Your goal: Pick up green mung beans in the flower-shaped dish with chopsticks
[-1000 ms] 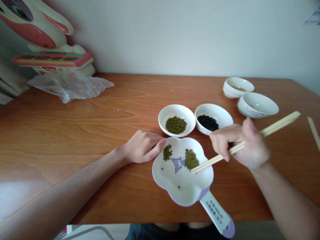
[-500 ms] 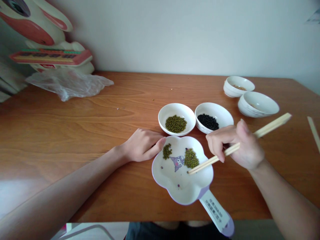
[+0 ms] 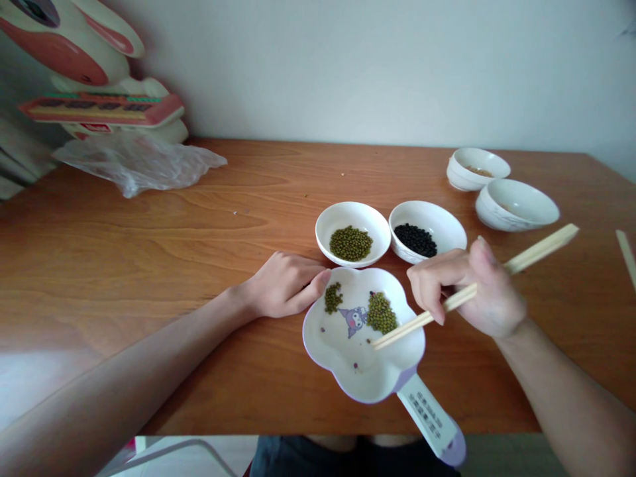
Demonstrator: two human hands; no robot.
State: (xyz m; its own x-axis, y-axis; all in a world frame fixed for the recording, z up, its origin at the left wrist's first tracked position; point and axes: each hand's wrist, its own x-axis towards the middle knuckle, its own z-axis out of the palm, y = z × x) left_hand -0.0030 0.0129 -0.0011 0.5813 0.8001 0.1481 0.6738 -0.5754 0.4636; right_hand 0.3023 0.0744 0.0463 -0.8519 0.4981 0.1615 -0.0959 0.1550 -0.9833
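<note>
A white flower-shaped dish (image 3: 348, 381) with a purple rim and a long handle lies near the table's front edge. Inside are a larger pile of mung beans (image 3: 381, 313), a smaller pile (image 3: 332, 298) and a few stray beans. My left hand (image 3: 291, 285) rests at the dish's upper-left rim, fingers together and thumb against the edge. In my right hand (image 3: 470, 285) is a pair of chopsticks (image 3: 539, 250), held closed. Their tips touch down inside the dish, just right of a single bean (image 3: 368, 340), with nothing visible between them.
Behind the dish stand a bowl of mung beans (image 3: 332, 218) and a bowl of black beans (image 3: 447, 228). Two more white bowls (image 3: 460, 177) are at the back right. A plastic bag (image 3: 144, 162) and a rabbit toy (image 3: 119, 109) occupy the back left.
The single bean that was at the chopstick tips now lies slightly left of them, apart. Both hands stay nearly in place, and the view has shifted a little.
</note>
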